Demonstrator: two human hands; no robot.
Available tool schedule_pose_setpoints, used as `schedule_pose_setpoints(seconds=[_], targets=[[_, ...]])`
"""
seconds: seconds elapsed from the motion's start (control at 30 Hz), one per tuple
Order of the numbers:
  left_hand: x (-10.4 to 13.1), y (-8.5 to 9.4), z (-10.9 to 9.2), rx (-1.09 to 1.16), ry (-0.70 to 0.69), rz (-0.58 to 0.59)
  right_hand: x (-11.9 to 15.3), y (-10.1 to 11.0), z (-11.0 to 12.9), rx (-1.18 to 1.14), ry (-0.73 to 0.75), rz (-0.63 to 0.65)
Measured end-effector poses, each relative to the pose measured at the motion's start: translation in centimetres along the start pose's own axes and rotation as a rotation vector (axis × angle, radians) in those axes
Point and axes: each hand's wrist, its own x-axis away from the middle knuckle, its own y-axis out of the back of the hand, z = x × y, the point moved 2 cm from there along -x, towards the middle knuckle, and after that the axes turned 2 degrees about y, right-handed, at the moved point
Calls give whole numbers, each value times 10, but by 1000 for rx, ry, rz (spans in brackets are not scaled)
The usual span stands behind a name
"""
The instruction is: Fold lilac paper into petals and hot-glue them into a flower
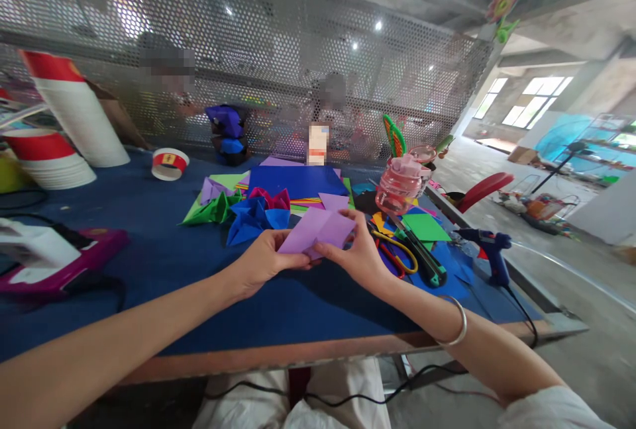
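Between my two hands, above the front of the blue table, is a folded piece of purple paper (313,229). My left hand (265,257) pinches its lower left edge, thumb on top. On the other side my right hand (358,253) grips the right part, its thumb pressed on the paper's lower middle. A flap of the paper stands up at the back right. Just behind my left hand lie folded paper shapes in blue (257,218), green (217,209) and magenta (271,197). Beyond them a dark blue sheet (298,182) rests on a stack of coloured paper.
At right are scissors (405,255), a green-black utility knife (422,257), a pink bottle (397,184) and a glue gun (491,250). Stacked paper cups (82,111) and a purple-white device (54,257) stand left. A perforated metal screen (268,38) closes off the back, people behind it.
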Motion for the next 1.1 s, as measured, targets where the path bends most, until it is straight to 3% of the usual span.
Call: schedule_pose_setpoints(seconds=[0.07, 0.13, 0.4, 0.67, 0.93, 1.1], targets=[[0, 0, -1, -11, -3, 10, -1, -4, -3, -184, -113, 157], [-1, 1, -2, -21, -2, 12, -1, -6, -5, -247, -161, 216], [1, 0, -1, -56, 15, 8, 0, -4, -9, -239, -117, 154], [1, -1, -4, -167, -17, 117, -4, -1, -6, -327, -151, 58], [-2, 2, 0, -340, -77, -13, -3, -1, -3, -389, -156, 56], [1, 0, -2, -289, -59, -31, -1, -3, 2, -375, -170, 54]])
